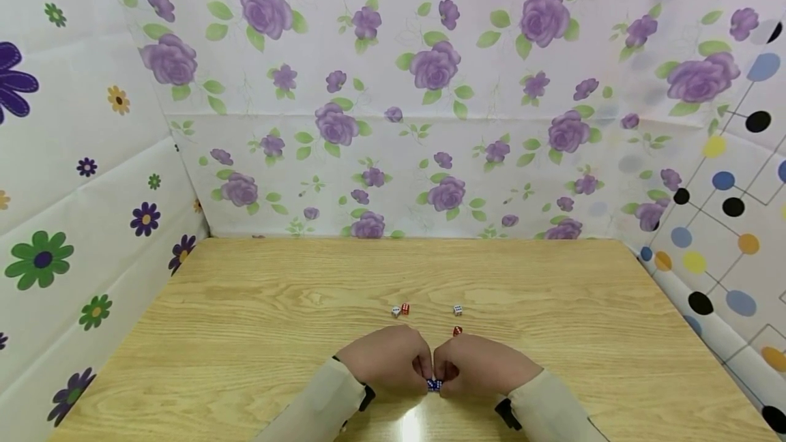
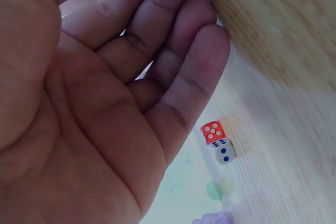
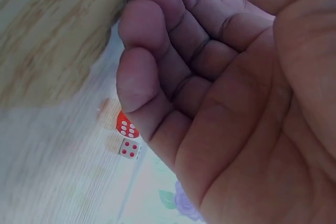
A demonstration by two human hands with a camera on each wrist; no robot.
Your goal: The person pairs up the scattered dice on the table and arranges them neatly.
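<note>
Near the table's front edge, two blue dice sit side by side between my hands. My left hand [image 1: 393, 360] pinches the left blue die [image 1: 430, 385] between thumb and fingertips. The right blue die [image 1: 438, 385] is pinched by my right hand [image 1: 482, 364], whose fingers meet the left hand's closely. Both wrist views show the curled palms, with the blue dice out of sight. Just beyond the right hand lies a red die [image 1: 457, 331], and a white die [image 1: 458, 310] stands farther back. Beyond the left hand, another white die [image 1: 396, 311] and red die [image 1: 405, 308] stand together.
The wooden table [image 1: 295, 278] runs back to a flower-patterned cloth wall [image 1: 393, 149]. Patterned cloths also stand along its left and right sides. Light reflects off the tabletop between the forearms.
</note>
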